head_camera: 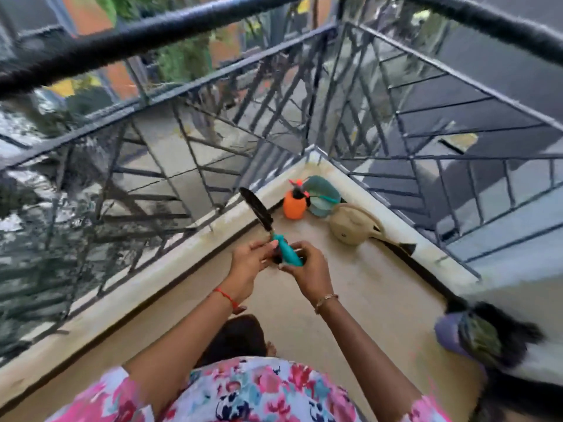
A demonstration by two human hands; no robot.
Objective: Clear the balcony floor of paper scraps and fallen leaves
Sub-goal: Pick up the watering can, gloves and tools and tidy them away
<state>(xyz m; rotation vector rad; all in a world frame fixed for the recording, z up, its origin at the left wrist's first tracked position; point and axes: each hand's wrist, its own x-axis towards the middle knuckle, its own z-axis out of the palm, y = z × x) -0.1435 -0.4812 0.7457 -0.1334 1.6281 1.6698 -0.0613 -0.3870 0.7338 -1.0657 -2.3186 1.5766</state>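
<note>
The right hand (307, 272) has its fingers curled round the lower end of a teal-handled tool (286, 251). The left hand (249, 263) pinches the tool's upper end, where a dark, feather-like blade (256, 208) rises. Below both hands lies the balcony floor (365, 284). In its far corner an orange spray bottle (294, 205) and a beige watering can (353, 223) stand near the railing (189, 86).

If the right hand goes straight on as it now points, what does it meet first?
The right hand would probably meet the left hand, beside it on the teal-handled tool; beyond that, the low ledge. Depth is unclear.
</note>
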